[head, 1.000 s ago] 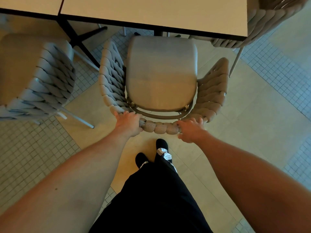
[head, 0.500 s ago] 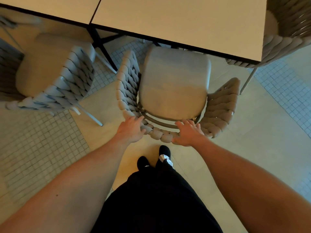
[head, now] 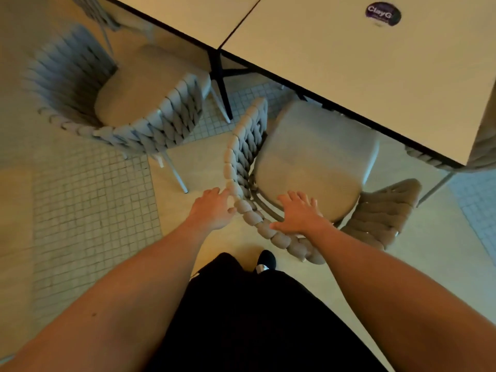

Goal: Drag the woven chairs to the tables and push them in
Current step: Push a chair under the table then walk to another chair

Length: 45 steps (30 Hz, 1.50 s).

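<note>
A beige woven chair [head: 314, 162] stands with the front of its seat under the edge of a pale table [head: 362, 65]. Its braided back rim [head: 271, 232] curves right in front of me. My left hand [head: 213, 209] hovers just left of the rim with straight fingers, the fingertips close to the weave. My right hand [head: 300, 212] is spread flat above the back rim and the rear of the seat cushion, gripping nothing.
A second woven chair [head: 128, 103] stands to the left, angled, beside the adjoining table [head: 193, 14]. Part of a third woven chair [head: 483, 146] shows at the right table corner. Black table legs [head: 220, 76] stand between the chairs. My feet [head: 265, 260] are just behind the chair.
Both hands have let go of the chair's back rim and opened. The view has swung so the tables now run diagonally, and the chair sits further under the table.
</note>
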Each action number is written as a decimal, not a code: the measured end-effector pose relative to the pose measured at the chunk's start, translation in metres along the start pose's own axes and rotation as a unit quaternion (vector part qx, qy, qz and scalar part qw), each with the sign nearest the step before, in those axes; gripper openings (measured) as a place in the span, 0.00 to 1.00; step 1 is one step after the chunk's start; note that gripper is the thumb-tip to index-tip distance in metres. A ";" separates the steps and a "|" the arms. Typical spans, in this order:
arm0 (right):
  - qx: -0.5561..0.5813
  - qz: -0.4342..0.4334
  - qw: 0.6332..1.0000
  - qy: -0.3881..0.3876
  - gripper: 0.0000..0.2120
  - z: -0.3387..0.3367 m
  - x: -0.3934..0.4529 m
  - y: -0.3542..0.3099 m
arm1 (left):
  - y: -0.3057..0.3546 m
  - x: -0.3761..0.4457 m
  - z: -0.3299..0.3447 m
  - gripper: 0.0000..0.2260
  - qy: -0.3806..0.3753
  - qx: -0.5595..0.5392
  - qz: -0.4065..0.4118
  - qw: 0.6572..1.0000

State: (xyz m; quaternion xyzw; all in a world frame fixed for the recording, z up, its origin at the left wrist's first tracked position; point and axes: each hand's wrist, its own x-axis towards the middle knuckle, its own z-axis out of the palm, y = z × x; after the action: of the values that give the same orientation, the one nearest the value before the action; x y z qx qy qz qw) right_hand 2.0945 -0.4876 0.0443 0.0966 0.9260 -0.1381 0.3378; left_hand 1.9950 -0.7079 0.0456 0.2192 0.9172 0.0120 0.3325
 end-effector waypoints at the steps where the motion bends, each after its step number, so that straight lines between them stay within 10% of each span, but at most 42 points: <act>1: -0.005 -0.011 1.000 -0.003 0.40 -0.003 0.003 -0.003 | -0.004 -0.002 0.000 0.29 0.002 -0.006 -0.011 1.000; 22: -0.138 -0.188 0.970 -0.062 0.44 -0.045 0.078 -0.171 | -0.146 -0.076 0.004 0.36 0.042 -0.175 -0.235 0.955; 45: -0.234 -0.224 0.944 -0.064 0.46 -0.058 0.172 -0.406 | -0.369 -0.084 -0.028 0.39 0.064 -0.224 -0.290 0.928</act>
State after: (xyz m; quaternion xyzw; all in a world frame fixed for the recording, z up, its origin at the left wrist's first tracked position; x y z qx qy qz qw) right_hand 1.8192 -0.8374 0.0518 -0.2045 0.9063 0.0045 0.3698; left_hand 1.8898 -1.0718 0.0557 -0.1377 0.9336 0.1343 0.3023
